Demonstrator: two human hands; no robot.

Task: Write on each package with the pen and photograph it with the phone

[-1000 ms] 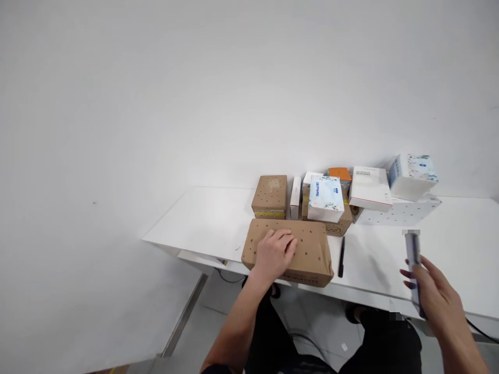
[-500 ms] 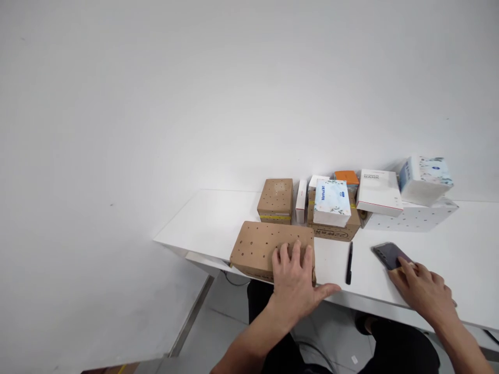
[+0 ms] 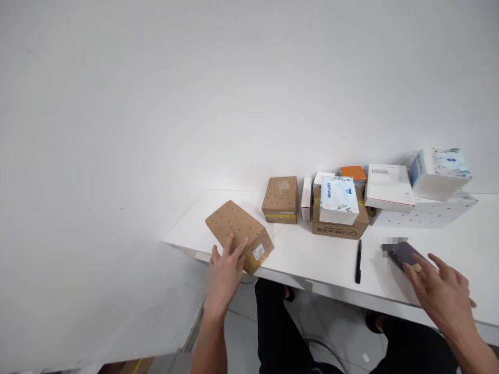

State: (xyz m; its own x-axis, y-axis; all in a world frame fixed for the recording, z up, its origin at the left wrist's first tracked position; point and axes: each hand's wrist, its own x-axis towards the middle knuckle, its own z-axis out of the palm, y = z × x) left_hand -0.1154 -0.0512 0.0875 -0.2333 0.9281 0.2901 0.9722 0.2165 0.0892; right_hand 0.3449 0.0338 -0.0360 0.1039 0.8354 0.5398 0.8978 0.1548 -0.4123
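Left hand [image 3: 226, 267] spread open on carton [image 3: 234, 224], askew at front edge of table [image 3: 307, 254], left part. Right hand [image 3: 440, 285] at phone [image 3: 407, 254], grip: can't tell. Looks partway: 1 carton still crooked, hand on it; back-row boxes [image 3: 279, 197] stand apart.

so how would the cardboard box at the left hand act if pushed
The cardboard box is probably stiff, given its flat faces and straight edges. Those flat sides should make it slide rather than roll. Near the front of the table, it might tip off if pushed that way.
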